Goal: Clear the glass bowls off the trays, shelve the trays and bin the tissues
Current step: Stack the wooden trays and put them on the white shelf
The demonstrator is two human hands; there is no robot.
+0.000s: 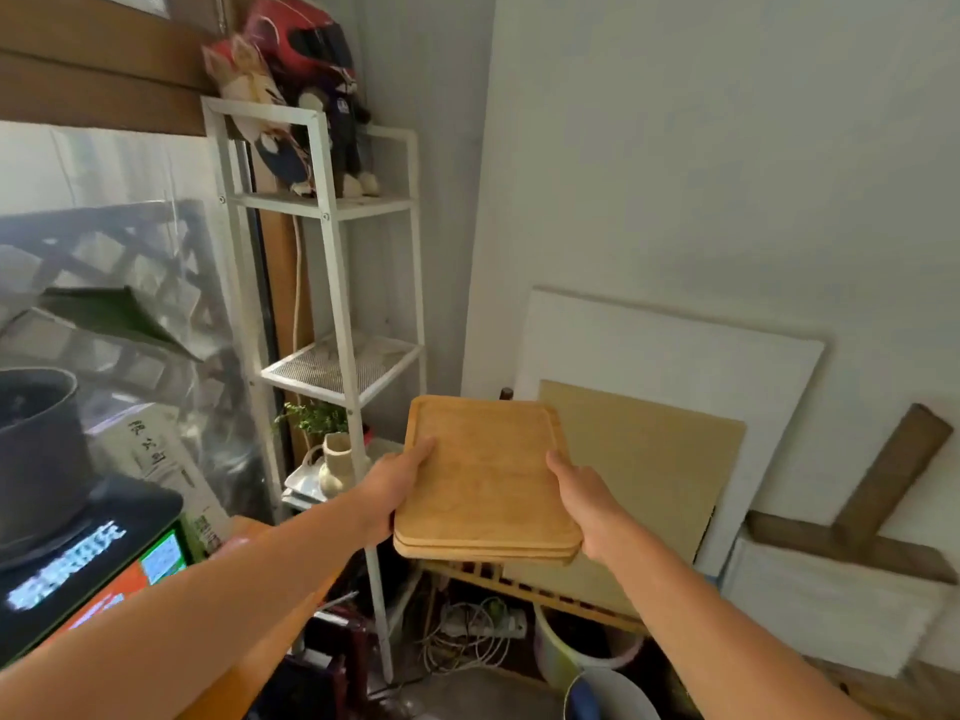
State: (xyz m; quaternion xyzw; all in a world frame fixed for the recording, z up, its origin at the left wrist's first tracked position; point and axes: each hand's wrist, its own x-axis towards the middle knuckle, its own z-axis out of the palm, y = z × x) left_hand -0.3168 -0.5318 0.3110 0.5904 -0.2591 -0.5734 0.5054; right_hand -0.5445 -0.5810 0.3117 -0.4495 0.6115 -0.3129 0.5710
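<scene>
Two hands: your left hand [395,485] and right hand [582,496] each clamp one long edge of the stack. The thumbs lie on top; the other fingers are tucked underneath, out of sight.
Trays: the stack of wooden trays [488,475] is held in the air in front of you, roughly level, with no bowls on it. At least two edges show at its near end.
Long axis: it runs away from you, with the far short edge leading.
Key relation: the mesh shelf [337,366] lies ahead and to the left of that far edge, and higher in the view. Your left hand is on the nearer side, so shelving there probably means lifting the stack and swinging it left.
In the way: the slanted front post [358,459] of the white shelf unit stands between the stack and the shelf opening. On the lower shelf, a vase [335,462] with a green sprig sits just beside your left hand.
Below: a slatted wooden rack [519,579], a cable tangle [478,623] and a bucket [571,646] are under the stack.
Far: a tan board [649,459] and a white canvas [675,345] lean on the right wall, and plush toys [311,96] fill the top shelf.
Not in view: glass bowls and tissues.
</scene>
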